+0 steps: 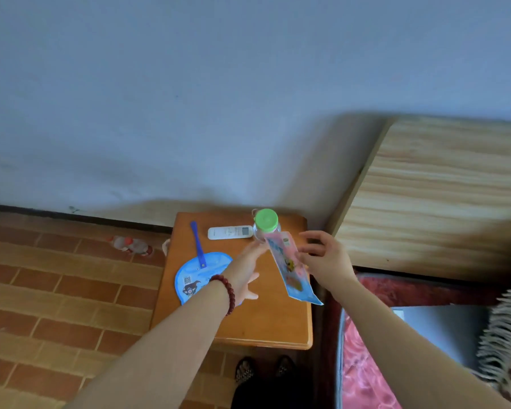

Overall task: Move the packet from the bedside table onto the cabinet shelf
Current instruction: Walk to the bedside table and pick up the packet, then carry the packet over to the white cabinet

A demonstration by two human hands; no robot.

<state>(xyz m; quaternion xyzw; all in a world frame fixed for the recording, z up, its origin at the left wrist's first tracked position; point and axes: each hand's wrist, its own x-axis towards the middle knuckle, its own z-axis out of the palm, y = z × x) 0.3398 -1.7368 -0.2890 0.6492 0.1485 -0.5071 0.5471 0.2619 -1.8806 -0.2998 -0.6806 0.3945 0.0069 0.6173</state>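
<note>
— Room, big stuff first?
— Pale blue wall filled the top half. Wooden headboard leaned in at right, red patterned mattress below it. Brick-pattern floor at left, with a plastic bottle lying on it near the skirting.
— Surface?
— Orange wooden bedside table between floor and bed, back edge against the wall. Front half of the top was bare; right edge ran just beside the mattress.
— On it?
— Blue hand fan at left, white remote at back, green-lidded jar at back right.
— Packet?
— Pink-and-blue packet was lifted off the top, tilted, over the table's right side. Its lower corner hung past the right edge.
— Hands?
— Left hand, red bead bracelet on the wrist, pinched the packet's upper end near the jar. Right hand sat against the packet's right edge, fingers curled, apart; a grip there I couldn't tell.
— Small bits?
— Dark patterned shoes at the table's front edge.
</note>
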